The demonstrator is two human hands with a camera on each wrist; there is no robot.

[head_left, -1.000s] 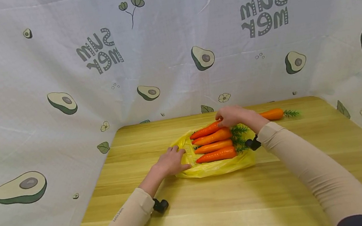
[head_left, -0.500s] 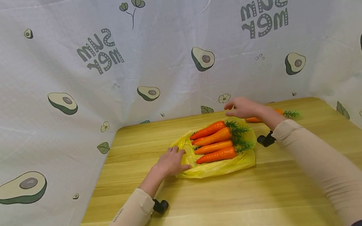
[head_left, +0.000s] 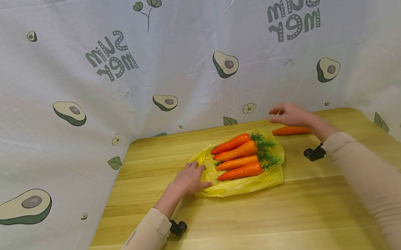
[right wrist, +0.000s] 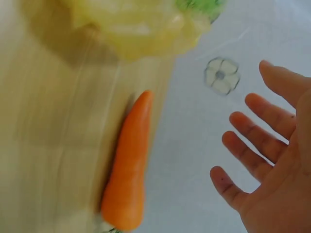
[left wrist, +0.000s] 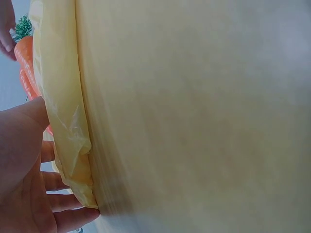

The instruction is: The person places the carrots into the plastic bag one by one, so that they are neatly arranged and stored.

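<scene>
Several orange carrots [head_left: 239,172] with green tops lie side by side on the yellow plastic bag [head_left: 245,186]. At the bag's left end, my left hand [head_left: 187,179] rests against the rim with its fingers spread; in the left wrist view the bag's edge hides parts of the thumb and fingers. Another carrot [head_left: 288,131] lies on the table right of the bag, its top hidden behind my right arm. Over it hovers my right hand [head_left: 291,114], holding nothing. The right wrist view shows that carrot [right wrist: 127,170] apart from the hand's loosely spread fingers.
The wooden table [head_left: 244,236] bears the bag and the carrots. A white cloth [head_left: 191,51] printed with avocados hangs behind the table's far edge and along both sides.
My right hand has let go of the farthest carrot on the bag and moved right, over the loose carrot. My left hand has stayed in place.
</scene>
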